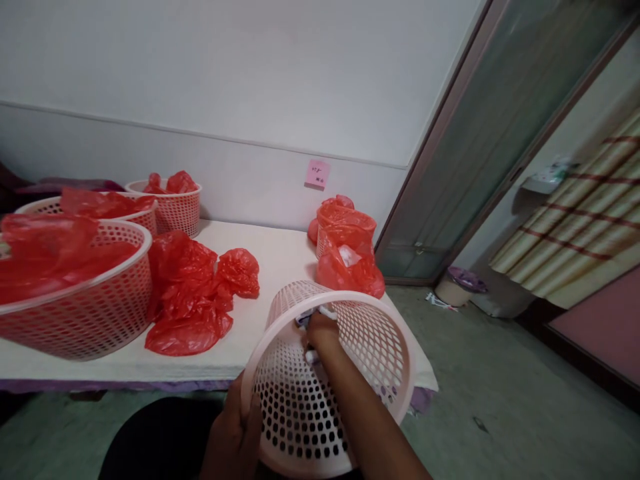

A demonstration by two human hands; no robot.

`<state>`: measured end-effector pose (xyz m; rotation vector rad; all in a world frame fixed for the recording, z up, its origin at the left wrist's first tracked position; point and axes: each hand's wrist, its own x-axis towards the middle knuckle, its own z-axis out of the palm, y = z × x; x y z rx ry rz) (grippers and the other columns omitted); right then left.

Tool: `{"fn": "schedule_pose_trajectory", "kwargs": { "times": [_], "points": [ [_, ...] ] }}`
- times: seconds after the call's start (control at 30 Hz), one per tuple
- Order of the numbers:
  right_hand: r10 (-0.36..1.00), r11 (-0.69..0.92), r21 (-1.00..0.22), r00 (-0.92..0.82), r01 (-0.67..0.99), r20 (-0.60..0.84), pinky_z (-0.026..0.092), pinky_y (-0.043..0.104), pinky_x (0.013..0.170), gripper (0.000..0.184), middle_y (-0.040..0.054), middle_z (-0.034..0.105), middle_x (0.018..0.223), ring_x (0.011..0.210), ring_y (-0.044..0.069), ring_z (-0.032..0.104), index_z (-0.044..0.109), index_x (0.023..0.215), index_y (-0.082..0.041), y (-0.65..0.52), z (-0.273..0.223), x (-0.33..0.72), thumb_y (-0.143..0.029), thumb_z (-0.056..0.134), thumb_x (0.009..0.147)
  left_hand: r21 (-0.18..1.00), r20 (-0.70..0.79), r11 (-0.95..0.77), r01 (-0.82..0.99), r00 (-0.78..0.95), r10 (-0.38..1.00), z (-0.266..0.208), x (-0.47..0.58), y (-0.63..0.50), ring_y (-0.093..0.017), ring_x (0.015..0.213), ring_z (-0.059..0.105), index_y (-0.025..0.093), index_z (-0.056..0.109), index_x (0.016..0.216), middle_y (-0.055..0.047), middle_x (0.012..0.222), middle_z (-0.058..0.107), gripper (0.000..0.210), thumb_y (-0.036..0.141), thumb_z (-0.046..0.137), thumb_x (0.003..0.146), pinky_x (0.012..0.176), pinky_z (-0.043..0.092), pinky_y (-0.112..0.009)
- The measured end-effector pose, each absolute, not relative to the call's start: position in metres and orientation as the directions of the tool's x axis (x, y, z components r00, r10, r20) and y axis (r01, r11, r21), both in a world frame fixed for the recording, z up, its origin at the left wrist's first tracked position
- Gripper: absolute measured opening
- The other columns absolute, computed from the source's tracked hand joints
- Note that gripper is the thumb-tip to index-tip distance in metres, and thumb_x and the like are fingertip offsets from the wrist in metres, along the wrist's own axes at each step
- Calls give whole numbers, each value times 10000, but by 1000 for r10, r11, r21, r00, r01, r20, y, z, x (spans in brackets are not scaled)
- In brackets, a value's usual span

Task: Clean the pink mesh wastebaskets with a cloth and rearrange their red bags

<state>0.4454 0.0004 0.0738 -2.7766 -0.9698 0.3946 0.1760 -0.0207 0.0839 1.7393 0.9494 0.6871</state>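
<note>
A pale pink plastic basket (295,418) with a lattice of holes is tipped toward me at the front edge of the white-covered table. My left hand (235,427) grips its rim on the left, thumb outside and fingers partly hidden. Deep inside the basket is my right hand (321,332), closed around a crumpled white and dark cloth-like piece (303,319). A white bit also shows below that hand. Its fingertips are mostly hidden, and the exact kind of the piece cannot be made out.
Crumpled red plastic bags (195,293) lie left of the basket. Several baskets with red bags, one a large pink basket (75,313), stand further left. A red-bagged bin (347,233) is behind, near a pink note (317,174). A waste bin (453,291) stands on the floor.
</note>
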Motion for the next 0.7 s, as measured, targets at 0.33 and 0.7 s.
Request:
{"fn": "schedule_pose_trajectory", "kwargs": {
  "times": [0.33, 0.7],
  "points": [
    [884, -452, -413, 458, 790, -91, 488, 304, 917, 582, 105, 630, 1307, 1141, 243, 626, 569, 1296, -214, 24, 67, 398, -176, 672, 725, 929, 55, -225, 294, 491, 869, 81, 175, -23, -260, 963, 721, 143, 489, 1258, -130, 1076, 748, 547, 528, 438, 872, 791, 589, -358],
    [933, -352, -577, 327, 737, -150, 514, 244, 790, 313, 48, 740, 1089, 959, 187, 693, 709, 1047, -211, 15, 71, 385, -168, 596, 759, 931, 65, -240, 275, 524, 849, 87, 167, -17, -217, 927, 719, 194, 439, 1319, -84, 1077, 747, 528, 525, 402, 909, 769, 577, -320]
  ]
}}
